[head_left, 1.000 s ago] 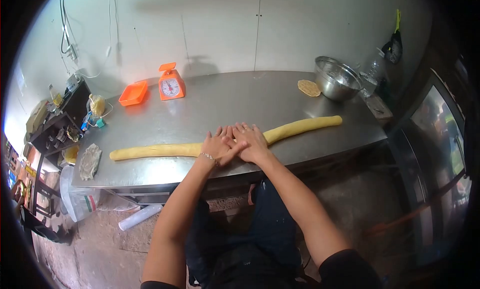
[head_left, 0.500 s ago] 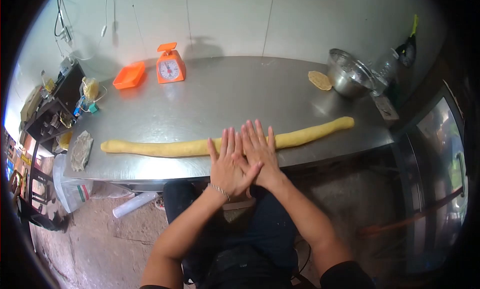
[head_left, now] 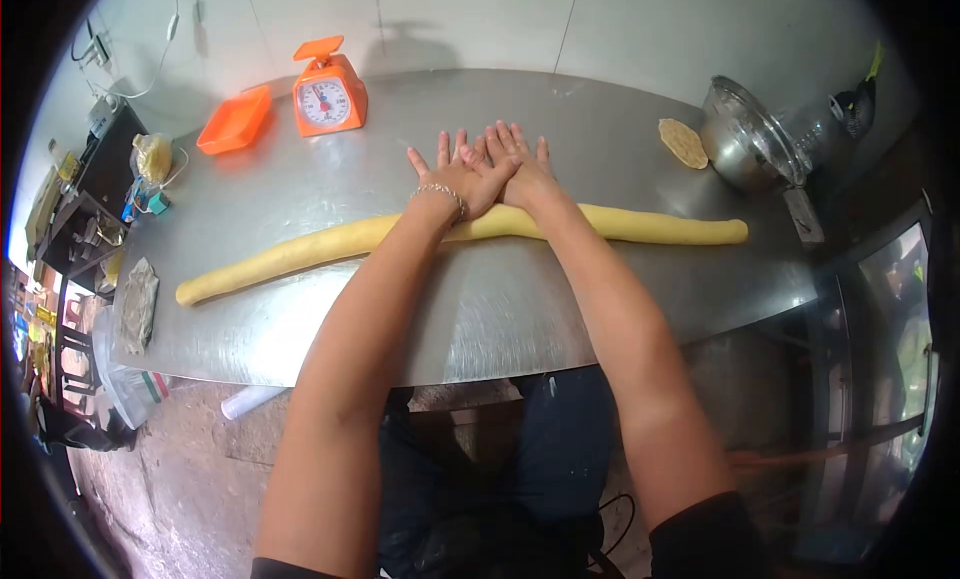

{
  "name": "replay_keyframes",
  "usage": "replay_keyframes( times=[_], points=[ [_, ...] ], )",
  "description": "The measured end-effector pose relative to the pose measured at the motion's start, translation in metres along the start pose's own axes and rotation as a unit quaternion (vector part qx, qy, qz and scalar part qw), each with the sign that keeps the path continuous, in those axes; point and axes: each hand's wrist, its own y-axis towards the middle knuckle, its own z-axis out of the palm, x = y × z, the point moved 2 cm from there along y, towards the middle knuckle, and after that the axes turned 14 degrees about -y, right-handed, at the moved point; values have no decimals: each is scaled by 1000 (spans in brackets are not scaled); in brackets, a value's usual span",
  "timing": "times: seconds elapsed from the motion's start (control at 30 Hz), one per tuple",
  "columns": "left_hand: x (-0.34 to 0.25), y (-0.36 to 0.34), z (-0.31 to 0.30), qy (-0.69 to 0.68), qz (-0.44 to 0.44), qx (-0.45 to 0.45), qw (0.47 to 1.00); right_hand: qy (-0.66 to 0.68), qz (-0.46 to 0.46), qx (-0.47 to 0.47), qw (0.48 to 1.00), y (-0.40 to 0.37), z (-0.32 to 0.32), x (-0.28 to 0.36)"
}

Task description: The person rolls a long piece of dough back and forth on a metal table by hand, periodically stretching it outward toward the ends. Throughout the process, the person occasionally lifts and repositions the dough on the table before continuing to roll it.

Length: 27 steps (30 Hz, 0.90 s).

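Observation:
A long rope of yellow dough (head_left: 330,243) lies across the steel table (head_left: 520,309), slightly bowed, its middle toward the wall. Over its middle are both my hands, side by side with thumbs overlapping. My left hand (head_left: 462,179), with a chain bracelet at the wrist, is flat with fingers spread toward the wall. Beside it my right hand (head_left: 522,177) is also flat, fingers spread. The heels of the hands and the wrists rest at the dough, while the fingers reach past it. Palms and part of the dough under the wrists are hidden.
At the back left stand an orange kitchen scale (head_left: 328,91) and an orange tray (head_left: 236,121). A steel bowl (head_left: 748,139) and a flat beige disc (head_left: 683,143) are at the back right. A crumpled cloth (head_left: 138,307) lies at the left edge.
My hands have moved forward, away from my body, and the dough's middle has shifted toward the wall with them. My forearms reach farther over the table, and the camera view has shifted.

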Motion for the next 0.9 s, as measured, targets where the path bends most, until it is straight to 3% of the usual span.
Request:
replay_keyframes(
  times=[0.2,0.5,0.67,0.8,0.9],
  points=[
    [1,-41,11,32,31,44,998,-1,-26,15,1000,-55,-10,9],
    [-13,-177,31,50,166,-59,983,-57,-68,-47,995,-192,-25,36],
    [-9,-250,58,65,250,-169,951,-66,-68,-236,967,-266,-13,54],
    [-14,-252,61,62,242,-194,949,-44,-59,-271,960,-265,-9,57],
    [-15,-217,56,57,202,-183,961,-12,-50,-193,980,-231,-14,48]
  ],
)
